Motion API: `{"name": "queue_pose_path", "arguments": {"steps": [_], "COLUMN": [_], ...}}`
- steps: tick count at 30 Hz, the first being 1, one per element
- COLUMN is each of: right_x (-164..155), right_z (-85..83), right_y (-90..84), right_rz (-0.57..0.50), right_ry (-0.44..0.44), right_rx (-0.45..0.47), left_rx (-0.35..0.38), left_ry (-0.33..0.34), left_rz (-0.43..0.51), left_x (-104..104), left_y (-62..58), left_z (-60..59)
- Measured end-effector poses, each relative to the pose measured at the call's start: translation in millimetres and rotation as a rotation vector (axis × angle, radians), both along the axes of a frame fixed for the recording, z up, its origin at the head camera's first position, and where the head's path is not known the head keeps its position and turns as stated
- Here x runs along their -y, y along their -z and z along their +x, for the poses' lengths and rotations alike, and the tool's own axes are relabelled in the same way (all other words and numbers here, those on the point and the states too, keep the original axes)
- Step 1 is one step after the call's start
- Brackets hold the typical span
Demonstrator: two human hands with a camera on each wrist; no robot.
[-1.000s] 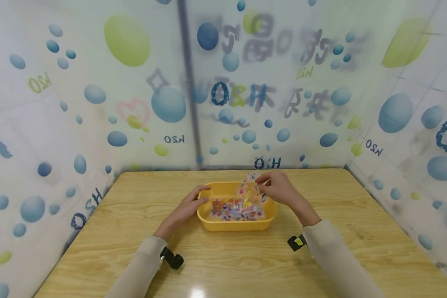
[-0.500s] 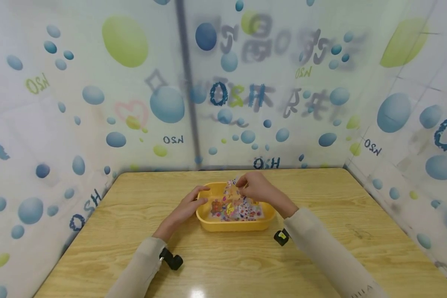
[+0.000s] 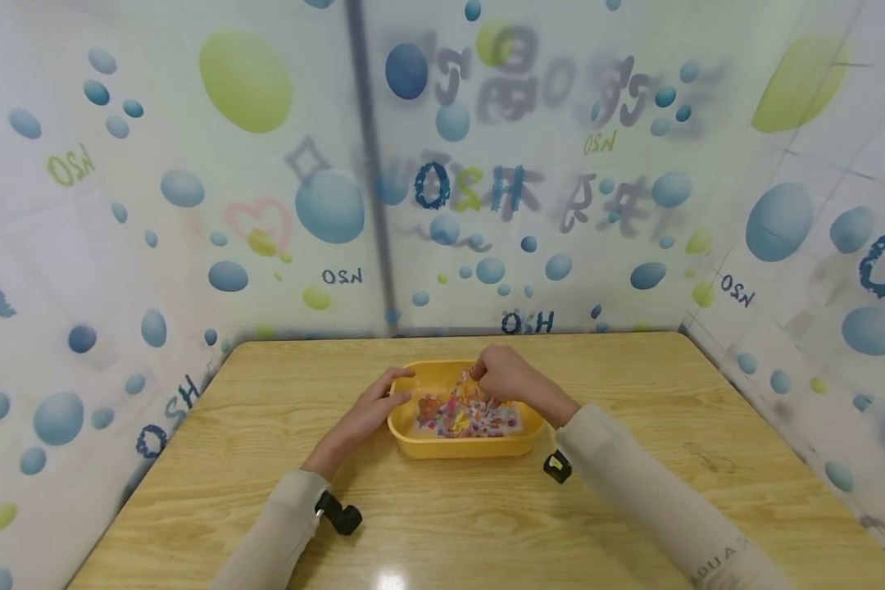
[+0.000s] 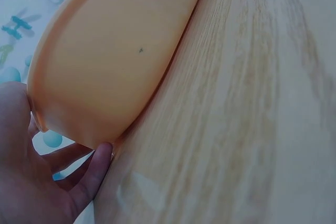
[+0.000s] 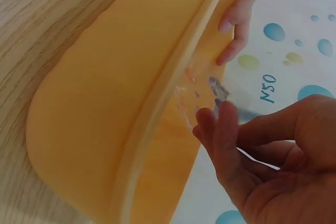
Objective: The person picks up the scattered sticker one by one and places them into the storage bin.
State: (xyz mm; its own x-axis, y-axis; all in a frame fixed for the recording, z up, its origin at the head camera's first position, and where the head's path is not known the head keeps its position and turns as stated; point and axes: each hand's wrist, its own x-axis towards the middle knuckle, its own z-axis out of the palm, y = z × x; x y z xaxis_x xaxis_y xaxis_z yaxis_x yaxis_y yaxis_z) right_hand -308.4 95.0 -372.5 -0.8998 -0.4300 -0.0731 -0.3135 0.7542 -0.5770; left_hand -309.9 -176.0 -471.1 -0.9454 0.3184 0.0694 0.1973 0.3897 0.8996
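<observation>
1. Tub: shallow yellow plastic tub (image 3: 465,447) sits mid-surface on the pale wooden surface (image 3: 634,524).
2. Left hand (image 3: 372,410) grips its left rim.
3. Right hand (image 3: 505,378), fingers (image 5: 220,129) pinching, holds a clear sticker sheet (image 3: 463,410) inside the tub.

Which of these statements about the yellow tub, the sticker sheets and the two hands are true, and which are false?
1. The left hand holds the left end of the yellow tub. True.
2. The tub stands on a glass table. False: the table is of light wood grain.
3. The right hand pinches a clear sticker sheet over the tub. True.
4. The tub is empty. False: colourful sticker sheets lie in it.
5. Both arms wear dark short sleeves. False: the sleeves are long and pale.
</observation>
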Motion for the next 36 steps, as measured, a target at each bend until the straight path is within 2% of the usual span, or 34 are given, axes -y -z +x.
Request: {"name": "queue_pose_path", "arguments": {"steps": [11, 17, 23, 31, 36], "right_x": [-2, 0, 3, 5, 5], "right_z": [-11.6, -19.8, -24.6, -27.6, -28.8], "right_y": [1.5, 8.2, 13.5, 17.7, 19.1], "right_rz": [0.135, 0.223, 0.322, 0.335, 0.339], "right_ry": [-0.016, 0.018, 0.007, 0.001, 0.015], "right_rx": [0.044, 0.149, 0.259, 0.367, 0.388], "left_rx": [0.010, 0.000, -0.002, 0.003, 0.003], "left_ry": [-0.009, 0.008, 0.000, -0.001, 0.002], "left_rz": [0.009, 0.004, -0.008, -0.002, 0.006], "left_x": [0, 0, -1, 0, 0], "left_y": [-2.0, -2.9, -2.7, 0.4, -0.3], "left_z": [1.3, 1.4, 1.7, 0.4, 0.3]}}
